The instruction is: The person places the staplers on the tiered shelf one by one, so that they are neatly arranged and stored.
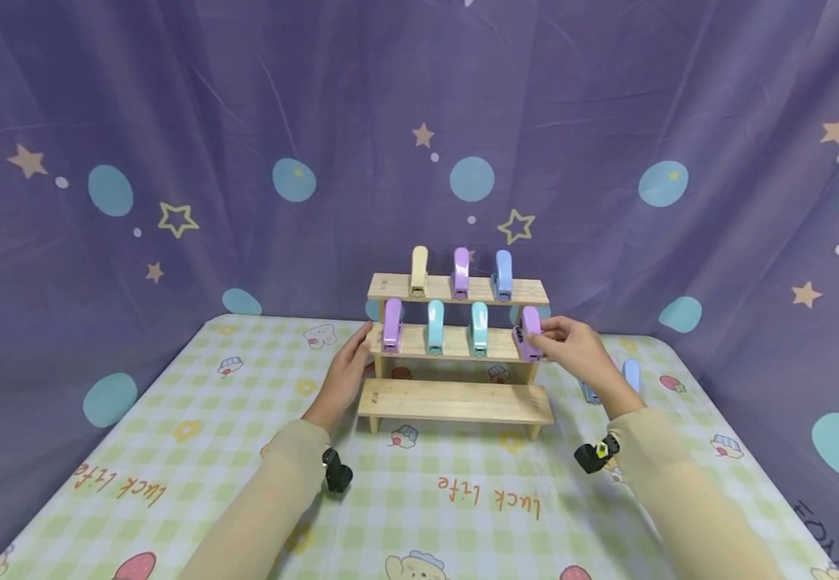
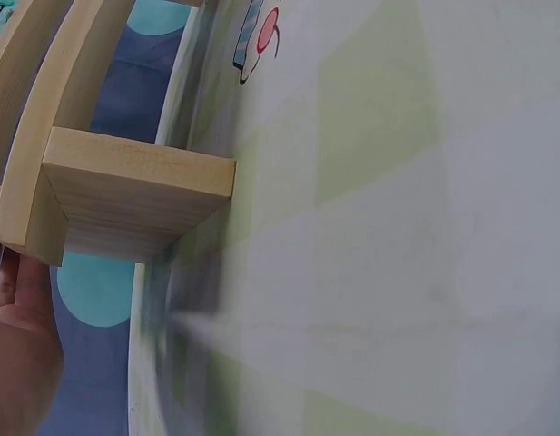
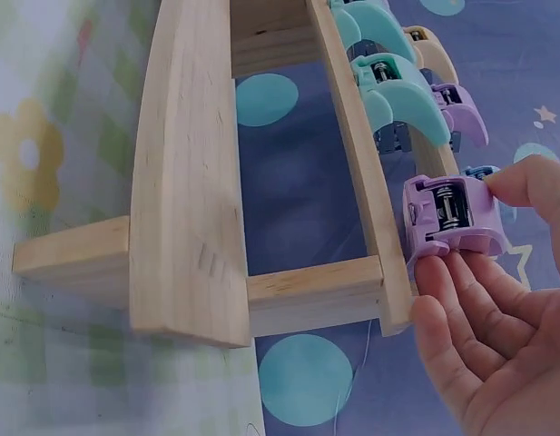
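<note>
A three-tier wooden stand (image 1: 455,400) stands on the table. At its middle tier's right end, my right hand (image 1: 579,351) pinches a purple stapler (image 1: 531,332) between thumb and fingers; the right wrist view shows the stapler's front (image 3: 454,216) at the tier's edge. My left hand (image 1: 346,372) rests against the stand's left end, its fingers fairly straight and partly hidden by the wood. Along the middle tier are another purple stapler (image 1: 392,325) and two teal staplers (image 1: 435,328). The top tier bears a yellow stapler (image 1: 419,271), a purple stapler (image 1: 461,273) and a blue stapler (image 1: 503,275).
Blue staplers (image 1: 632,374) lie on the table right of the stand, partly hidden behind my right wrist. A checked cloth (image 1: 245,435) covers the table. Behind the stand hangs a purple curtain (image 1: 390,217) with stars and dots.
</note>
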The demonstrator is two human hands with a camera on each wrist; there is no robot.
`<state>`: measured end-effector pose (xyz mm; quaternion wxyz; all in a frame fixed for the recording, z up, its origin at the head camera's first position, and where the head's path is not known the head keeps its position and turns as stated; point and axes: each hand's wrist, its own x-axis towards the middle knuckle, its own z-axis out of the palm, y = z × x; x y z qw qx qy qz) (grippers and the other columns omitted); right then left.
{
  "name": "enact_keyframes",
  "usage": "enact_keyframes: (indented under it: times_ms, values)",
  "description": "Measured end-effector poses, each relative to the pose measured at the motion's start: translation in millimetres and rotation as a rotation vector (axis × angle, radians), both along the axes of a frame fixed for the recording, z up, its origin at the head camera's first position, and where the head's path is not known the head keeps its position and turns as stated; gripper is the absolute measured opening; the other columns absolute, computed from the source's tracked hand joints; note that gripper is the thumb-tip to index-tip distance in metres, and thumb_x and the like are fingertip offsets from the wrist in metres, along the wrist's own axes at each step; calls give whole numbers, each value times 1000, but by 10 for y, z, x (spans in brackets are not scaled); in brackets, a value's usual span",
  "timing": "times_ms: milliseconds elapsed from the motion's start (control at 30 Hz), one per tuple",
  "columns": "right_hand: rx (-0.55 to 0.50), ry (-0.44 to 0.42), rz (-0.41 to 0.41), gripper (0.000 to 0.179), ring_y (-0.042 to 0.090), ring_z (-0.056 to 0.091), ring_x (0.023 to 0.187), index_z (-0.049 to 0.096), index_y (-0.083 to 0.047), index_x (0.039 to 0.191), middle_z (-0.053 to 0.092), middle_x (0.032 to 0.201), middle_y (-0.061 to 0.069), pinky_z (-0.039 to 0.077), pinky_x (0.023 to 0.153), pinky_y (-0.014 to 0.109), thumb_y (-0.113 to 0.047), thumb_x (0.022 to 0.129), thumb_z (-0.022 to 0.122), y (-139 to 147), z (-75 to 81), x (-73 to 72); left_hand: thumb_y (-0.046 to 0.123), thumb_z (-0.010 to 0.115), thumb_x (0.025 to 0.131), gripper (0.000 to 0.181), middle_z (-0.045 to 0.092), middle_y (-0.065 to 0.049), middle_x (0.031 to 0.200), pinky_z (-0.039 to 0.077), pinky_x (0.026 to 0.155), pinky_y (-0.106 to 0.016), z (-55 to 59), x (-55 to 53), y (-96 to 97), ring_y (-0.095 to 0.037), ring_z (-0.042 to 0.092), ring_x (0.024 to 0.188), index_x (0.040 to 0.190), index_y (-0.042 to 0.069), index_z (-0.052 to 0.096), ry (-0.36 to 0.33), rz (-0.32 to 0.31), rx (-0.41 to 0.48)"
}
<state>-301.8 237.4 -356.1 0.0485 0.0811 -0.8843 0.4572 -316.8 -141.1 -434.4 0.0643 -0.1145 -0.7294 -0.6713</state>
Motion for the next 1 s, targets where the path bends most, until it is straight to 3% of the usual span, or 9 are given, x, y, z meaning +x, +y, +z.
enact_keyframes:
  times_ms: [333, 633, 1000]
  values:
    - [-10, -9, -22, 52, 28, 65, 98, 61, 3, 126, 69, 111, 19, 54, 79, 31, -37, 95, 68, -37, -27, -45, 26, 36, 111, 48, 32, -6, 161, 43, 110, -46, 16, 39, 9, -30, 42, 139, 159, 17, 31, -18, 11, 3]
    - [-19, -3, -27, 54, 26, 64, 98, 61, 3, 127, 69, 110, 16, 52, 79, 30, -40, 95, 68, -38, -53, -78, 23, 36, 111, 48, 31, -5, 161, 43, 110, -44, 4, 8, 13, -29, 42, 139, 158, 18, 33, -15, 20, -2]
    - [-31, -19, -42, 57, 27, 62, 101, 61, 2, 129, 68, 112, 17, 51, 81, 31, -42, 94, 69, -63, -41, -94, 27, 33, 112, 50, 29, -6, 162, 40, 112, -48, 62, 47, 0, -31, 41, 140, 160, 17, 26, -50, -21, 1]
